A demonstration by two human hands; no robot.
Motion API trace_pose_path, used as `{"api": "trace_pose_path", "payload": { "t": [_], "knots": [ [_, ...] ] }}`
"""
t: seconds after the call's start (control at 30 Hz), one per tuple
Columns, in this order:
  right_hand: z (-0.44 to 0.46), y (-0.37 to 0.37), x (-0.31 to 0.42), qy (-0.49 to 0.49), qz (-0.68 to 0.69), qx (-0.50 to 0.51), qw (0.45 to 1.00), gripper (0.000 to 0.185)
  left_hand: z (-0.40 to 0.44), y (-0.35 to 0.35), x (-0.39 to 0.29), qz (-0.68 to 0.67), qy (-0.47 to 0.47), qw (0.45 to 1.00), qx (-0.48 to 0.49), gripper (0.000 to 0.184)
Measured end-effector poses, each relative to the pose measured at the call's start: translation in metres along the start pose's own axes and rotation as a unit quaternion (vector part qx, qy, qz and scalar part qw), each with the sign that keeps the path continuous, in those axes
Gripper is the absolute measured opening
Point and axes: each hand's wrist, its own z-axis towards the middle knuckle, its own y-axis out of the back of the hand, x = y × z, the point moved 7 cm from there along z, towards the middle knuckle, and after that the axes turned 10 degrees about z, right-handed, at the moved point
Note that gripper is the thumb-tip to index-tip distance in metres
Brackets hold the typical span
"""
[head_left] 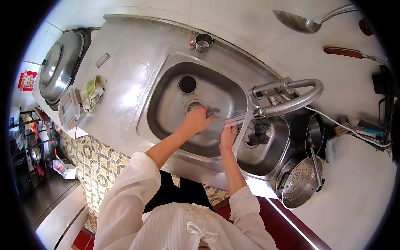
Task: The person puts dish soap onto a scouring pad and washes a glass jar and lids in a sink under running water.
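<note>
My left hand (198,120), fingers curled, is over the large sink basin (166,121) beside the drain (193,107). At its fingertips is a small, rough grey thing, perhaps a scrubber (213,111), blurred by motion. My right hand (228,134) is at the basin's right side, in the water stream (238,118) from the faucet (287,107). Its fingers are smeared by water and motion, so whether it holds anything is unclear. A black round cover (187,84) lies in the basin above the drain.
A dark crumpled cloth (259,132) lies in the small basin (266,156). A metal cup (204,42) stands behind the sink. Right are a dark pot (301,131) and a perforated steamer (299,183). A green-white cloth (92,93) and lidded wok (60,62) are left.
</note>
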Motion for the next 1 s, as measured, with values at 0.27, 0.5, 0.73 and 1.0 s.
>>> {"api": "trace_pose_path", "payload": {
  "t": [0.27,0.5,0.73,1.0],
  "knots": [
    [0.025,0.003,-0.016,-0.069,0.128,0.021,0.989,0.032,0.034,-0.040,0.008,-0.451,0.089,0.861,0.218,0.039],
    [-0.010,0.003,-0.023,-0.310,0.230,-0.079,0.919,0.048,-0.012,0.009,-0.024,-0.207,-0.023,0.976,-0.057,0.050],
    [-0.001,-0.002,-0.039,-0.256,0.232,-0.001,0.938,0.040,0.016,-0.004,0.019,-0.211,0.171,0.956,0.109,0.058],
    [0.001,-0.001,-0.044,-0.350,0.188,-0.049,0.916,0.035,-0.004,-0.005,0.001,-0.183,-0.033,0.980,-0.070,0.049]
  ]
}}
